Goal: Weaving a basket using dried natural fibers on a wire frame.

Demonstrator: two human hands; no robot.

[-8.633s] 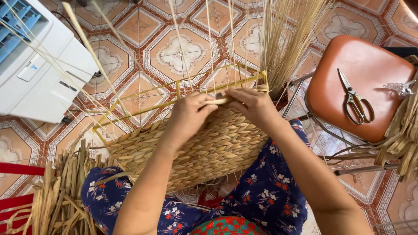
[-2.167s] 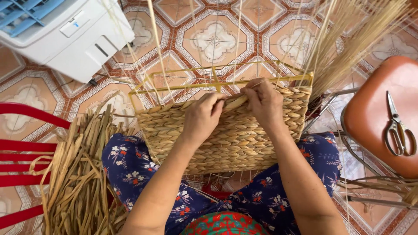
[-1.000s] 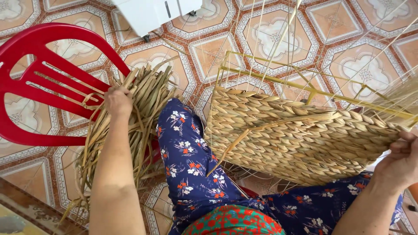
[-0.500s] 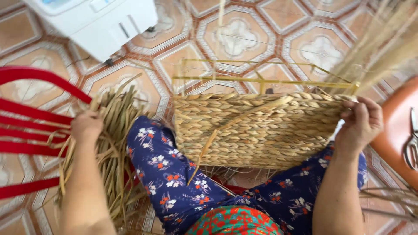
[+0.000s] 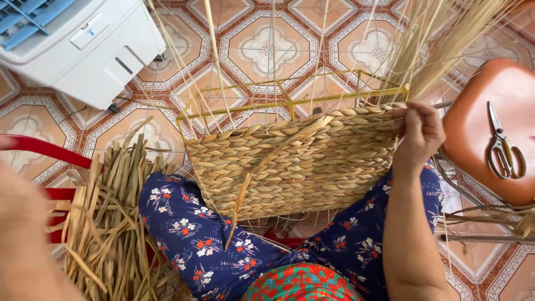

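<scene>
We see the half-woven basket [image 5: 295,161] resting across the person's lap, on the blue flowered trousers [image 5: 206,234], with its yellow wire frame [image 5: 290,103] rising above the woven rows and thin pale stakes fanning up from it. The right hand [image 5: 421,134] is at the basket's upper right corner, fingers curled closed over the top woven edge, so the basket lies to the left of and below that grip. A loose flat strand [image 5: 245,189] hangs slanting down the front of the weave, well apart from that hand. The left hand itself is out of view; only a blurred forearm [image 5: 25,245] shows at the lower left edge, so we cannot tell whether it is open or closed. Just beside that forearm lies a bundle of dried flat reeds [image 5: 111,223], partly over a red plastic chair [image 5: 44,153]. On the right, scissors [image 5: 501,147] lie on a brown stool seat [image 5: 490,83]. A white appliance [image 5: 78,44] stands on the patterned tile floor [image 5: 267,44] at upper left.
</scene>
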